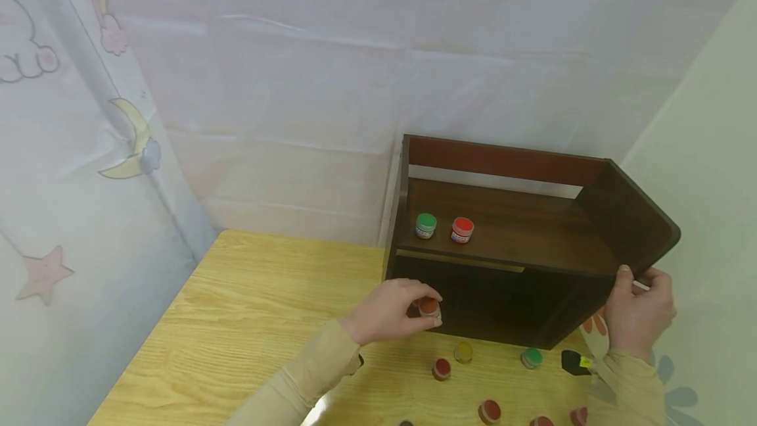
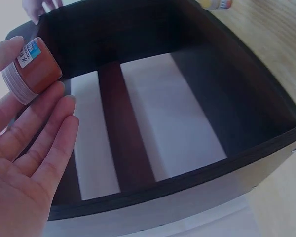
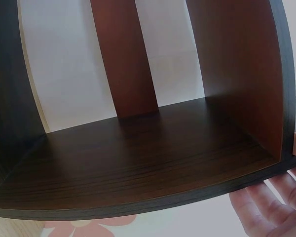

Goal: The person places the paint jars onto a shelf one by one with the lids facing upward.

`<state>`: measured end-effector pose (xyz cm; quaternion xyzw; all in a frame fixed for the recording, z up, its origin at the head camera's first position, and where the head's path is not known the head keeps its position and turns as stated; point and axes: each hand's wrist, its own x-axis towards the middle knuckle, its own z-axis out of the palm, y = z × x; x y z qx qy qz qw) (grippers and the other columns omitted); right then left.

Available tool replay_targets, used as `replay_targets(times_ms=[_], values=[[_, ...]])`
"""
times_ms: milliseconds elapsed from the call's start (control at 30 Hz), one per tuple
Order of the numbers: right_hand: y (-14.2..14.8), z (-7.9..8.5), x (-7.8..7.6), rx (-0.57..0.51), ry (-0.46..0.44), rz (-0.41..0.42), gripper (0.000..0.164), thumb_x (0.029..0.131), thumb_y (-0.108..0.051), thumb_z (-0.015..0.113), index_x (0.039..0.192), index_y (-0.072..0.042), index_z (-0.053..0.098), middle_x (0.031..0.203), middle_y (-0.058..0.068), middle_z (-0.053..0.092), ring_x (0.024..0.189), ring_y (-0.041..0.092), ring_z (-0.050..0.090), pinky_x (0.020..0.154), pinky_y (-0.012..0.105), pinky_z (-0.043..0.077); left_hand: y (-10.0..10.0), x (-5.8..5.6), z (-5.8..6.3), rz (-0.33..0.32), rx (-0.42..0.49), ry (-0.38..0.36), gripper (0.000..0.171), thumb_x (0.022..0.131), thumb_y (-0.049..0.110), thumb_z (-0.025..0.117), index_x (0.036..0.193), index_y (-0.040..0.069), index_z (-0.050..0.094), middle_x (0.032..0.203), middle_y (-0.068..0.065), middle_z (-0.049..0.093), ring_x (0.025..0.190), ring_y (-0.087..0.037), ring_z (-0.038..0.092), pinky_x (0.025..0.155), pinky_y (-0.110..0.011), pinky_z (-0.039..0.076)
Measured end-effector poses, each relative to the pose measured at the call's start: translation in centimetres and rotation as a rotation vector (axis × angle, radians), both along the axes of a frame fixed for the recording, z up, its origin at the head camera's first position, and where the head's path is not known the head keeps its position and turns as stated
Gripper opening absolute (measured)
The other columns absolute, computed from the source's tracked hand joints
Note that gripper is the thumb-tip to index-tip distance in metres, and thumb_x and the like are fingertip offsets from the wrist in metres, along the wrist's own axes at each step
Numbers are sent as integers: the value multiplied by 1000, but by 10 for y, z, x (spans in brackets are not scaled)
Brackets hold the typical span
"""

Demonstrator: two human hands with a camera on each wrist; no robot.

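My left hand [image 1: 387, 313] pinches a small paint jar [image 2: 38, 69] with orange-brown contents and a printed label between thumb and fingers. It holds the jar in front of the lower compartment of a dark brown wooden shelf [image 1: 508, 215], near its left side. My right hand [image 1: 640, 314] grips the shelf's right front edge, thumb on one side and fingers [image 3: 266, 207] beneath the panel. On the upper board stand a green-lidded paint jar [image 1: 426, 225] and, to its right, a red-lidded paint jar [image 1: 462, 230], both upright.
On the yellow wood-grain table [image 1: 266, 301] before the shelf are a yellow jar [image 1: 464, 352], a green jar [image 1: 531, 357] and several red ones, including a dark red jar [image 1: 441, 369]. A black object [image 1: 573, 362] with a yellow mark lies near the right forearm. Pale sheeting [image 1: 296, 84] hangs behind.
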<state>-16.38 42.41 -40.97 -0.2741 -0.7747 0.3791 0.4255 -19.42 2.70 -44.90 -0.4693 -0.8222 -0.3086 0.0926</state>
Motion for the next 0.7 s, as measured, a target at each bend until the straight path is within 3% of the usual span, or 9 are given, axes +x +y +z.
replay_targets(times_ms=[367,700], values=[[-4,3,1,-6,20,8,6,99,-32,58,94,-30,55,88,-26,46,65,-26,43,65,9,33,8,-3,24,-21,19,89,34,95,40,73,116,14,73,92,15,62,85,5,54,81,-11,45],[-2,1,1,-20,3,6,7,100,-34,58,95,-31,54,89,-25,48,66,-25,44,65,9,34,11,-7,39,-44,41,159,34,94,39,75,116,14,72,93,13,63,85,1,59,80,-11,45]])
